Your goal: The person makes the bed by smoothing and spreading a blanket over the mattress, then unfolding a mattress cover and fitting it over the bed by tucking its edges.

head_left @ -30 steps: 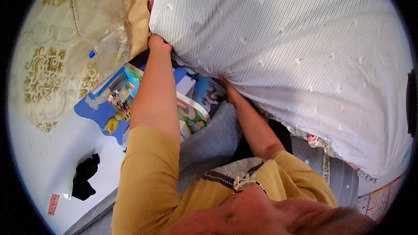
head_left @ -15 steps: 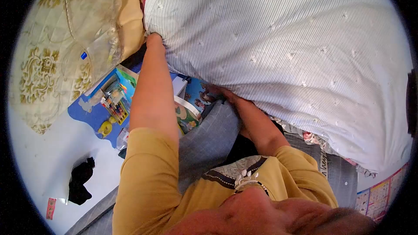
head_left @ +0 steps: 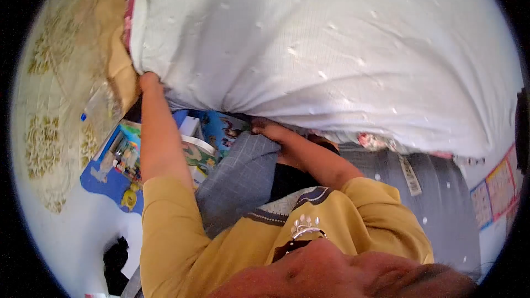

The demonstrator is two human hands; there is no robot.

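Note:
A large pale quilt (head_left: 309, 38) with thin stripes and small tufts fills the upper part of the view, raised and creased. My left hand (head_left: 149, 80) is closed around its lower left corner, with the fingertips hidden by the fabric. Farther right, my right hand (head_left: 266, 127) grips the lower edge, where folds run into the grasp; its fingers are partly in shadow. Red floral fabric (head_left: 367, 141) shows along the quilt's underside. My grey-trousered knee (head_left: 237, 171) is bent just below my right hand.
Left lies a cream cover with gold patterns (head_left: 44, 143). Between my arms are a white box (head_left: 190, 127) and printed books or boxes. A blue table (head_left: 99, 179) holds pens and a yellow tape dispenser (head_left: 129, 197). Grey bedding (head_left: 386, 182) spreads right; a black cloth (head_left: 115, 265) lies lower left.
Both hands have shifted left and slightly down in the view, still holding the quilt. Its surface has spread leftward and looks more billowed. The surroundings have shifted too, as the camera moved.

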